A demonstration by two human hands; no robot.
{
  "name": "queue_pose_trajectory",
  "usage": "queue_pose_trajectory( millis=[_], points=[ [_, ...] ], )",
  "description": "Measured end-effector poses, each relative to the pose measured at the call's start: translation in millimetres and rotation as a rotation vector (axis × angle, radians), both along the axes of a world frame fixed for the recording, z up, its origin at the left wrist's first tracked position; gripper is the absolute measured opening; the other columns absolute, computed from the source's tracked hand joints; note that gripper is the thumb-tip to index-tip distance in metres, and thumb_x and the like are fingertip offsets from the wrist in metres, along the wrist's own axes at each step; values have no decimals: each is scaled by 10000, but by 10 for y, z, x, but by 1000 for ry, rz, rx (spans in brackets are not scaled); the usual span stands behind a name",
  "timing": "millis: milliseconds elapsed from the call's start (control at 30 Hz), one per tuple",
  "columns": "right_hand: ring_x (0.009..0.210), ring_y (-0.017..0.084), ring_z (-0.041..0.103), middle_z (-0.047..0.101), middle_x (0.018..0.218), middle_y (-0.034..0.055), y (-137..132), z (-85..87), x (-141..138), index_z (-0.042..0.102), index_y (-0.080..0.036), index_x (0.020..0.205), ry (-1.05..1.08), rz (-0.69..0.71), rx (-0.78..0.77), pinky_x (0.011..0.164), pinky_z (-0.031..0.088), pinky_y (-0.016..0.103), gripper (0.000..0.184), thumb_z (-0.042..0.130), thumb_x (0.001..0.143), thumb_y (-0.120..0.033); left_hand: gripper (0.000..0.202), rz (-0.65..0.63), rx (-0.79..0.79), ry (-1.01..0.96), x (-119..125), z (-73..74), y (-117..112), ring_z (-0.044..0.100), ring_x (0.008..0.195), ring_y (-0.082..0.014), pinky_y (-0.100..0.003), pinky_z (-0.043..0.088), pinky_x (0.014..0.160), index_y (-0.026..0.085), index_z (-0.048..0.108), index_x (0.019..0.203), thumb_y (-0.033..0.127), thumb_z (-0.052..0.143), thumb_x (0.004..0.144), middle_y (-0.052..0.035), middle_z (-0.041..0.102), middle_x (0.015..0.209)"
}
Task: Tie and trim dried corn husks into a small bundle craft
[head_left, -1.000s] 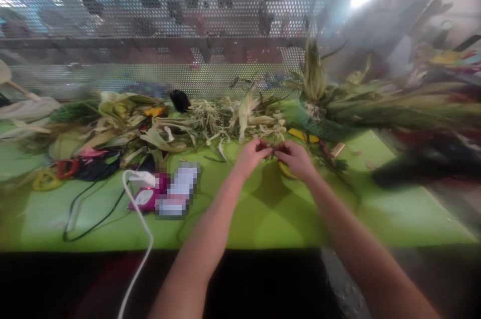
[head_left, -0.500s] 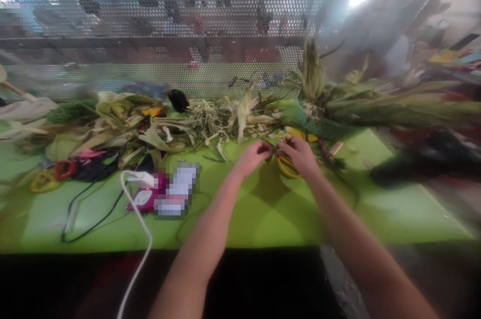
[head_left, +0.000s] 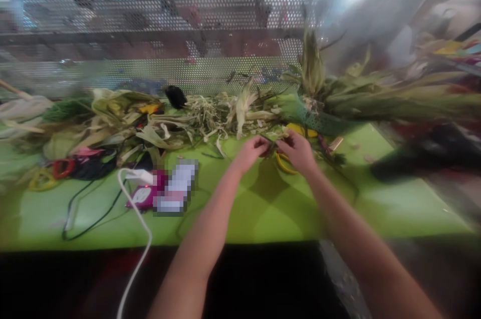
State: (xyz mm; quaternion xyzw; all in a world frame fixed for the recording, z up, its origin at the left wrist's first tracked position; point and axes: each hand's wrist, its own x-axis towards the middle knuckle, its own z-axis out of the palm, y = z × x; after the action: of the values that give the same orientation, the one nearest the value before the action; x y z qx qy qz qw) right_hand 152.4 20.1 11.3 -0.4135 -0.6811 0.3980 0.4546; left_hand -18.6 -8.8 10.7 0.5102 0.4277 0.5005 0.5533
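Over the middle of the green table (head_left: pixel 240 219), my left hand (head_left: pixel 251 152) and my right hand (head_left: pixel 298 151) meet almost fingertip to fingertip. Both are closed in a pinch around a small dark strip (head_left: pixel 273 145), too small and blurred to name. Pale shreds show at my right fingertips. Just below the right hand lies a yellow loop (head_left: pixel 286 165), looking like a scissors handle, partly covered by that hand. Behind the hands are a pale, peeled-back corn husk (head_left: pixel 242 108) and a heap of husk shreds (head_left: pixel 206 113).
To the left lie a phone (head_left: pixel 176 186), a magenta power bank (head_left: pixel 145 196) with a white cable (head_left: pixel 145 254), and red-handled scissors (head_left: pixel 63 169). A green basket (head_left: pixel 319 122) holds husks at the back right. A perforated metal panel (head_left: pixel 169 13) rises behind.
The view has shifted slightly. Both hands keep their pinch in nearly the same place, with only small finger movement around the dark strip.
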Motion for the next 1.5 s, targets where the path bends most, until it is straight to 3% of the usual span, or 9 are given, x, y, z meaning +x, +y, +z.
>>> queue_pose_trajectory(
  millis=[167,333,533,767,933,1067,1167,1333,1500],
  points=[
    [627,128,531,586,714,-9,-27,55,-38,577,-192,826,105,57,-119,587,457,262,249,691,739,-395,292,-2,8,-42,-5,-67,44,590,762,-113,-292,471,791,129,600,872,238,778,669,-8,618,816],
    [530,122,515,593,669,-8,-27,54,-46,600,-170,796,8,117,-224,505,420,264,239,684,690,-366,264,75,29,-45,-14,-76,59,589,770,-117,-293,474,799,129,615,880,227,760,681,-14,641,828],
    [497,121,501,547,565,-26,-20,23,-12,603,-179,740,-125,11,-129,496,385,252,168,635,738,-344,156,118,54,48,-45,-90,78,567,676,-108,-271,459,710,137,614,817,213,697,708,0,622,735],
    [467,113,455,532,582,-40,-82,144,-32,555,-205,818,22,26,-147,470,384,250,284,666,750,-457,138,60,94,142,-9,-89,49,591,737,-122,-275,469,755,144,617,833,210,683,731,-14,653,782],
    [525,131,476,555,592,-22,-59,126,-2,585,-193,796,-123,-22,-62,524,372,257,250,640,777,-437,98,-26,104,243,-12,-5,11,584,746,-132,-290,469,777,130,649,844,205,606,798,-34,675,805],
    [559,132,464,544,587,-17,-24,89,27,576,-191,736,-328,-38,72,552,328,256,238,615,804,-415,92,19,150,316,-24,16,8,585,786,-144,-301,459,825,132,653,839,196,606,793,-34,678,814],
    [554,133,461,545,577,-17,-16,85,30,576,-190,719,-395,-3,90,549,315,257,241,615,809,-411,136,56,140,316,-29,-12,17,579,785,-140,-294,451,817,135,645,840,264,612,811,-33,674,829],
    [524,137,479,553,574,-18,-10,55,25,566,-202,745,-240,10,-19,526,342,261,262,628,805,-450,162,52,93,225,-52,-44,34,573,751,-124,-289,449,783,130,642,868,278,638,803,-38,658,830],
    [549,143,521,581,640,-5,16,26,25,561,-207,774,-31,-13,-109,540,422,274,301,668,761,-488,246,-102,-29,74,-61,-40,29,585,701,-114,-288,457,725,117,615,855,316,720,757,-47,654,796]
  ],
)
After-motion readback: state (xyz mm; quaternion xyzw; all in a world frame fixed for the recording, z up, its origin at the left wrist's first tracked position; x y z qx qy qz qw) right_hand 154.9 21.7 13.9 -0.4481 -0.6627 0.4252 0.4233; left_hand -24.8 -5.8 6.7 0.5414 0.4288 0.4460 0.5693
